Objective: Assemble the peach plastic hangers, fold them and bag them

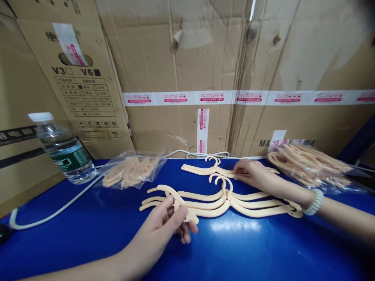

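My left hand (164, 224) is closed around a small curved beige plastic hanger piece (191, 217), held above the left ends of the hangers; its exact shape is partly hidden by the fingers. Behind it, several beige plastic clothes hangers (211, 212) lie overlapped on the blue table, hooks pointing away from me. Farther back, another beige hanger (199, 169) lies flat, also with its hook toward the cardboard. My right hand (256, 175) reaches over the front hangers and pinches the right arm of that rear hanger. A pale coiled band circles the right wrist.
A clear bag of beige pieces (131, 169) lies at left beside a water bottle (68, 154). Another bag with beige hanger parts (307, 162) sits at right. A white cable (58, 212) crosses the blue table (234, 253). Cardboard (175, 128) walls the back.
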Demonstrator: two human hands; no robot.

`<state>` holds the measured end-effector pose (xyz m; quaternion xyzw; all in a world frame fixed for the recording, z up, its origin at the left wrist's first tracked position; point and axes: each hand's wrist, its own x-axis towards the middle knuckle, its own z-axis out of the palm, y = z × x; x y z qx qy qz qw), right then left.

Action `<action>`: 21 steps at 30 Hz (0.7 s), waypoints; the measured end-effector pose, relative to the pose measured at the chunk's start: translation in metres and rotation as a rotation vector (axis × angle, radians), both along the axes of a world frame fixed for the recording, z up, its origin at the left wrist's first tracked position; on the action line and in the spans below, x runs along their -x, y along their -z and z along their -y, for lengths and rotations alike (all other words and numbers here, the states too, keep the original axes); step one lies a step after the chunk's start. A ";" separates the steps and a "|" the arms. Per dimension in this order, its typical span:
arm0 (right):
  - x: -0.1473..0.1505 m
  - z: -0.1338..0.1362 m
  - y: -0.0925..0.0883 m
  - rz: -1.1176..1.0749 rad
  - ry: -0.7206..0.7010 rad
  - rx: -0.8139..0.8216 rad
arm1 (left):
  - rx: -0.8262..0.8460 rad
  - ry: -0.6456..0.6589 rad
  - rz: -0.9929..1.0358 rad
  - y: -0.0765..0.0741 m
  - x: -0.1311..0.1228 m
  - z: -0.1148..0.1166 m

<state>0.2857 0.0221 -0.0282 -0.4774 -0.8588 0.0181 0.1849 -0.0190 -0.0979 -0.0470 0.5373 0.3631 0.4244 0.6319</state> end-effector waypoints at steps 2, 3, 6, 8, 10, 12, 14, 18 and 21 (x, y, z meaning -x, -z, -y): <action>0.004 0.002 -0.005 -0.012 -0.005 0.011 | -0.015 -0.020 -0.020 -0.001 0.000 0.001; 0.005 0.004 -0.010 -0.025 -0.014 0.016 | -0.022 -0.038 -0.040 -0.001 0.000 0.001; 0.003 0.013 -0.025 -0.076 -0.030 0.046 | -0.041 -0.082 -0.105 -0.003 0.001 0.001; -0.002 0.024 -0.033 -0.126 -0.018 0.058 | -0.034 -0.099 -0.111 -0.004 0.002 0.001; -0.009 0.038 -0.036 -0.195 -0.018 0.073 | -0.019 -0.114 -0.095 -0.004 0.004 -0.001; -0.016 0.053 -0.035 -0.270 -0.038 0.080 | -0.011 -0.143 -0.083 -0.005 0.006 -0.003; -0.021 0.067 -0.029 -0.330 -0.067 0.073 | -0.006 -0.194 -0.075 -0.006 0.006 -0.005; -0.024 0.084 -0.020 -0.336 -0.083 0.103 | 0.031 -0.268 -0.020 -0.013 0.003 -0.005; -0.022 0.090 -0.020 -0.317 -0.104 0.145 | 0.038 -0.250 0.051 -0.016 0.001 -0.003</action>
